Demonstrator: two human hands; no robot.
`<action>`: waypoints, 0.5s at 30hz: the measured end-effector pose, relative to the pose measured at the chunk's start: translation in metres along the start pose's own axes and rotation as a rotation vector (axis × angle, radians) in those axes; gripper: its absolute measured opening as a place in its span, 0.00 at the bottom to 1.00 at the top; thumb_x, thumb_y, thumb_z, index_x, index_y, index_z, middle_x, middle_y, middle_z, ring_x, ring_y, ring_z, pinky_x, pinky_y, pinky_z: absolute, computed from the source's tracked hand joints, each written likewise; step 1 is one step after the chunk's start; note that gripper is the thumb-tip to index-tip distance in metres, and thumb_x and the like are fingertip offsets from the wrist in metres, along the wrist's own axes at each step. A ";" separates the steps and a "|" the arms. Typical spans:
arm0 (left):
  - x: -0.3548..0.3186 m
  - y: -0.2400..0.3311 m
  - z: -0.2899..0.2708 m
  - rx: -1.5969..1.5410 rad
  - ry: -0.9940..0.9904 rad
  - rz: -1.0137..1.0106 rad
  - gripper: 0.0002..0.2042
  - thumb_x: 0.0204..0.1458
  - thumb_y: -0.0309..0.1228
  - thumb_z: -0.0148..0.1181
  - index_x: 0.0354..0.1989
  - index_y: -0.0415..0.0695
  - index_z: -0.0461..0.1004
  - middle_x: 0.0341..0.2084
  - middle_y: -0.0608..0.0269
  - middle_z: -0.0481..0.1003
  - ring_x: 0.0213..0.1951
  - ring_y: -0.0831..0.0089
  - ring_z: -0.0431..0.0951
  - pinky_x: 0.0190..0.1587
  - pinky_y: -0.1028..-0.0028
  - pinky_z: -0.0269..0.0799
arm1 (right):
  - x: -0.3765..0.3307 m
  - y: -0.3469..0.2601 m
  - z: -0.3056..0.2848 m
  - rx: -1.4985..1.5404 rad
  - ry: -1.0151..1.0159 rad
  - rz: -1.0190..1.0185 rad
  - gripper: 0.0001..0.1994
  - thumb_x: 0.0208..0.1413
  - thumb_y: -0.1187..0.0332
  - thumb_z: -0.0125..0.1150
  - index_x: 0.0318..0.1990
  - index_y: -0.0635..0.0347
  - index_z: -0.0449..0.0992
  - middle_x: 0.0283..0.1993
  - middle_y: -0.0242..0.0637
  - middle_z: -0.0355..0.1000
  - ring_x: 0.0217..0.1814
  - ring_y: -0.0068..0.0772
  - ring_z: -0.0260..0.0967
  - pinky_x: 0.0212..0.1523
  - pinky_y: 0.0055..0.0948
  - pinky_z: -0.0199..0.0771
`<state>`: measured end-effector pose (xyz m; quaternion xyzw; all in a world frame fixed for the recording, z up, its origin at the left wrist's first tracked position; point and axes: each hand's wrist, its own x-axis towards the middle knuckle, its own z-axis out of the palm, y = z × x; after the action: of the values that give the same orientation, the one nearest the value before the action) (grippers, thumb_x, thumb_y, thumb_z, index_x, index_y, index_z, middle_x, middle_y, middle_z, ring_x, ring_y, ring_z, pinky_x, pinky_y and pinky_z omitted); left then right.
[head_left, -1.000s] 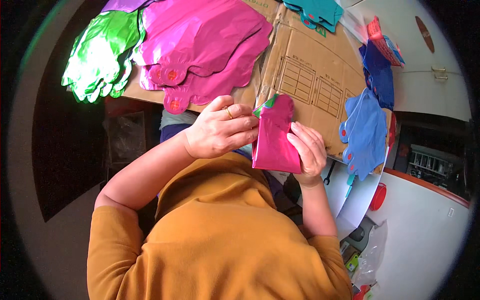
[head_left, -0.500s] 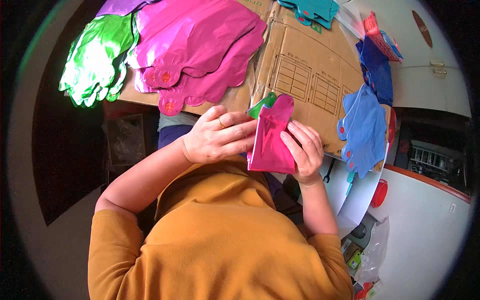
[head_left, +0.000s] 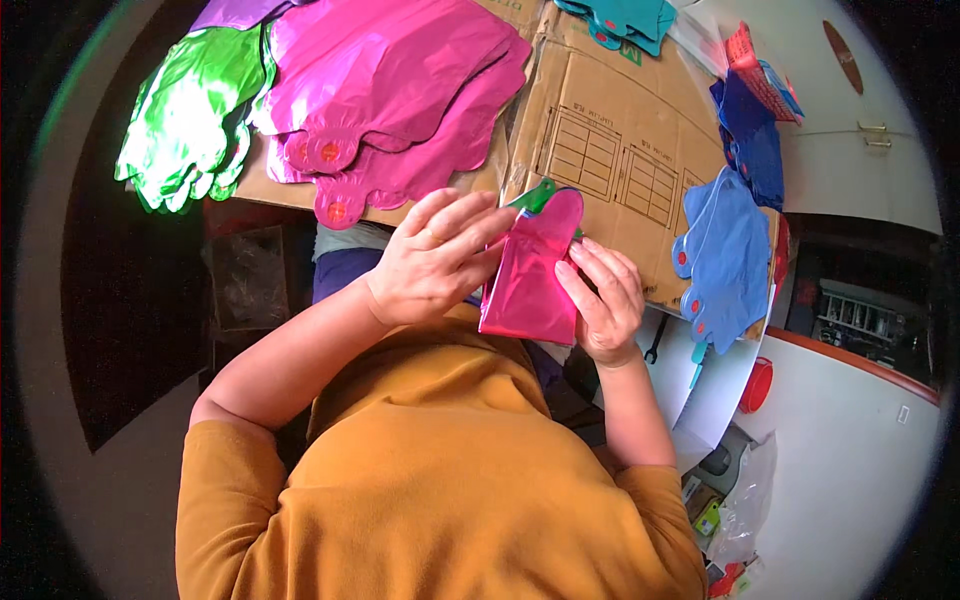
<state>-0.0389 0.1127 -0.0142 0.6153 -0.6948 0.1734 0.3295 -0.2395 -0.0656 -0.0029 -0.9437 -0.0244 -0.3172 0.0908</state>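
Observation:
A folded bundle of pink foil balloon [head_left: 532, 285] is held upright in front of me, its top end rounded. Green foil [head_left: 536, 196] pokes out at its upper left. My right hand [head_left: 605, 305] grips the bundle along its right edge, fingers on the front face. At the left edge, my left hand [head_left: 435, 258] has its fingers stretched out and slightly spread; its thumb is hidden. Beyond the hands, large flat pink foil balloons [head_left: 390, 75] lie stacked, with round red marks on their tabs.
A cardboard box [head_left: 610, 130] forms the work surface. Shiny green foil balloons [head_left: 195, 110] hang over its left edge. Light blue balloons [head_left: 728, 260], dark blue ones [head_left: 752, 140] and teal ones [head_left: 630, 20] lie along the right and far sides. A white cabinet [head_left: 850, 470] stands at right.
My left fingers have straightened and loosened from the bundle's left side. The bundle has tilted and its lower end has swung left, while my right hand stays almost in place.

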 end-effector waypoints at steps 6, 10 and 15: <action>-0.006 -0.009 0.001 -0.027 0.042 0.080 0.16 0.38 0.33 0.58 0.38 0.44 0.80 0.44 0.63 0.75 0.45 0.68 0.76 0.44 0.65 0.67 | -0.001 -0.002 -0.001 0.003 0.000 0.020 0.15 0.53 0.69 0.61 0.49 0.52 0.81 0.53 0.40 0.75 0.54 0.43 0.74 0.52 0.41 0.74; -0.004 -0.012 0.001 -0.111 0.062 0.112 0.18 0.37 0.32 0.60 0.40 0.42 0.80 0.46 0.61 0.75 0.44 0.66 0.76 0.44 0.65 0.67 | -0.001 -0.001 -0.001 0.014 -0.007 0.017 0.16 0.52 0.68 0.62 0.50 0.50 0.81 0.53 0.40 0.74 0.54 0.44 0.74 0.54 0.42 0.73; 0.004 0.007 -0.022 -0.209 -0.102 -0.145 0.25 0.31 0.32 0.64 0.44 0.40 0.78 0.49 0.58 0.73 0.45 0.61 0.72 0.46 0.63 0.67 | 0.001 -0.003 -0.003 0.001 -0.016 0.028 0.16 0.52 0.67 0.63 0.50 0.50 0.81 0.52 0.39 0.74 0.55 0.43 0.73 0.54 0.42 0.73</action>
<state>-0.0404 0.1247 0.0054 0.6342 -0.6787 0.0442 0.3676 -0.2408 -0.0637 0.0008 -0.9465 -0.0122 -0.3082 0.0952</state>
